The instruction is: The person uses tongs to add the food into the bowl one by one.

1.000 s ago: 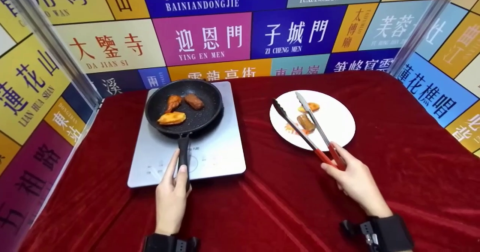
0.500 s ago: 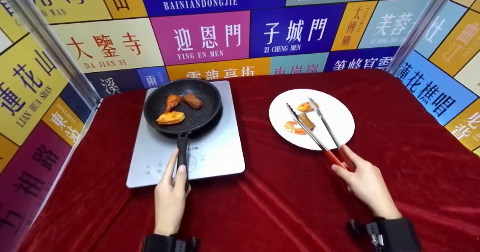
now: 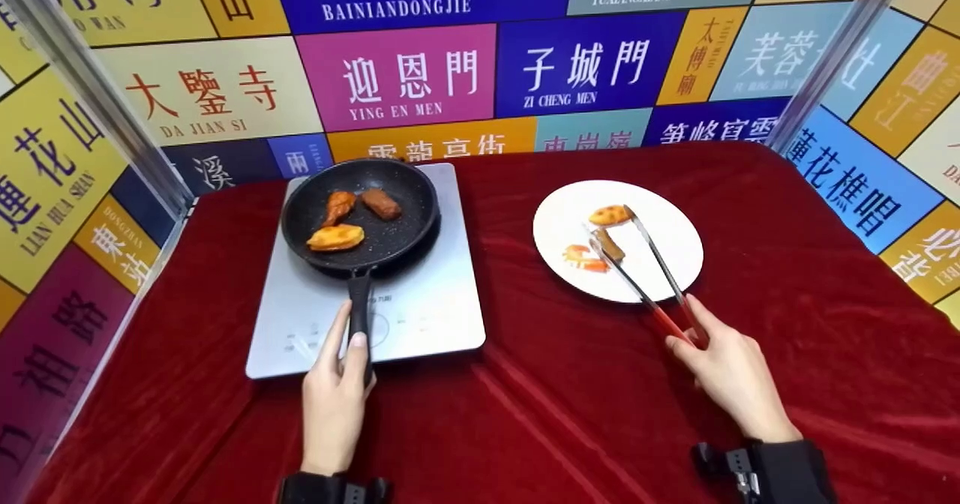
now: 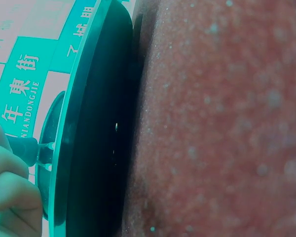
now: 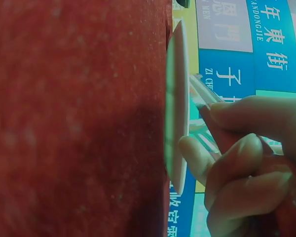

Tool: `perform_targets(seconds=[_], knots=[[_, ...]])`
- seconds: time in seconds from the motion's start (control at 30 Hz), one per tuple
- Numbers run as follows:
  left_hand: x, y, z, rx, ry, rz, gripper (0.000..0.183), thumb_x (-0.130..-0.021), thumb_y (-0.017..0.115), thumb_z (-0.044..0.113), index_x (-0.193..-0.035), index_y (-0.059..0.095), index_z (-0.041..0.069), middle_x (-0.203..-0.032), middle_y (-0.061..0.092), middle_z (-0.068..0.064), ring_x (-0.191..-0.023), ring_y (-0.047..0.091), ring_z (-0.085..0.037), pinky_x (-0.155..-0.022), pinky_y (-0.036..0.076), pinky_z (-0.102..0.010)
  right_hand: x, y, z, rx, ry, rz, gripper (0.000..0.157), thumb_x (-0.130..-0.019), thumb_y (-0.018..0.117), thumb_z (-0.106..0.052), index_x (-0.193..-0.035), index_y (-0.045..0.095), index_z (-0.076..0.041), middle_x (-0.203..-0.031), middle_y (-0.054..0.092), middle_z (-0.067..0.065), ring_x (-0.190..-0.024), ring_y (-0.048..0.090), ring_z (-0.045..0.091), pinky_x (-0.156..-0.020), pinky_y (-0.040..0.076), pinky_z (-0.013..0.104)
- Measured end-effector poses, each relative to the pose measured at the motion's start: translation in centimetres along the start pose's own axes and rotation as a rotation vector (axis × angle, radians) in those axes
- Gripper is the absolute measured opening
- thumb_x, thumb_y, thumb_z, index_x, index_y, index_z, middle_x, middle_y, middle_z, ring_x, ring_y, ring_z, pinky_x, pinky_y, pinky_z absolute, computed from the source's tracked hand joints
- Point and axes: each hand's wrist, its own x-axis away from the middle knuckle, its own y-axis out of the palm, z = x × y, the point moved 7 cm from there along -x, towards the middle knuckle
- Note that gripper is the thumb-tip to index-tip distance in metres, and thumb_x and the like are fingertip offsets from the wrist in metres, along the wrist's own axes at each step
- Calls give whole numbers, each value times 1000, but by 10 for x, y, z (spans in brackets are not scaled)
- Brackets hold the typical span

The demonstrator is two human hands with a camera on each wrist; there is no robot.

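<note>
In the head view my left hand grips the handle of a black frying pan. The pan holds a drumstick-like piece, a brown block and a yellow oval piece. My right hand holds metal tongs by their red handles, arms spread above a white plate. One tong tip is by a brown piece of food, the other near a spotted yellow piece. Orange-and-white shrimp-like food lies left of the brown piece. Contact at the tips is unclear.
Beneath the pan is a silver induction cooktop. A dark red cloth covers the table. Panels with printed characters stand behind, with metal posts at both back corners.
The tongs have swung right and nearer to me, so their tips are now around the brown piece. My right hand shifted slightly right. The left hand stays on the pan handle.
</note>
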Motion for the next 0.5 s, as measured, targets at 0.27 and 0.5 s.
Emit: perform_targets(seconds=[0.27,0.5], knots=[[1,0,0,1,-17,-8,41,-90,44,45,-130,39,45,-69,47,-9,-53,46,-18,-49,45,-28,5,-6,-5,61,-12,2,61,-84,61,-28,-137,37,-14,-80,64,1,-40,50,8,-50,40,27],[0,0,1,5,-22,-6,40,-90,44,45,-130,39,45,-66,45,-9,-52,45,-17,-49,45,-28,6,-7,-9,89,-4,-8,59,-83,62,-26,-136,39,-13,-67,59,-2,-39,48,9,-49,38,29]])
